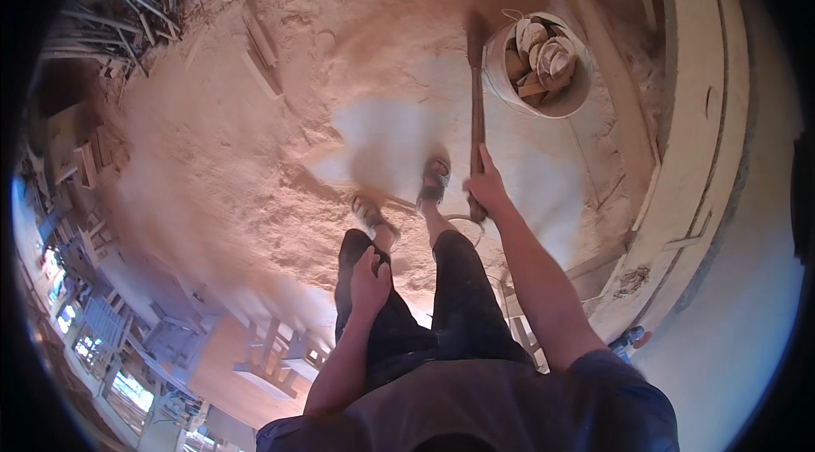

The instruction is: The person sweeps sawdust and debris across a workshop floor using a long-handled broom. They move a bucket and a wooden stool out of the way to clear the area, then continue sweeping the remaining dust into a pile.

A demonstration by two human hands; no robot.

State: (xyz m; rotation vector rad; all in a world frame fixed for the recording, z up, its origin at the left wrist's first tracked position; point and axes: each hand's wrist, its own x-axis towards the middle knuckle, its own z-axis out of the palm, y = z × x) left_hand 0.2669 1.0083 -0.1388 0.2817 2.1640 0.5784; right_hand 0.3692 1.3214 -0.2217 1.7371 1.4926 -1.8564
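My right hand (488, 187) is wrapped around the lower part of a long, dark brown handle (477, 112). The handle runs away from me over the floor, just left of a white bucket (499, 94). Its far end is smeared by motion and dust, so I cannot make out the tool's head. Inside the bucket lie wood offcuts and pale, round-looking pieces (552, 57). My left hand (371, 284) hangs by my left thigh near the knee, fingers loosely apart, holding nothing.
Sawdust (212, 138) covers much of the floor around bare pale patches (382, 129). Wood strips (263, 57) lie at the far left, with a pile of sticks (136, 6) behind. A long timber bench (709, 112) borders the right. Wooden frames (263, 367) stand at the near left.
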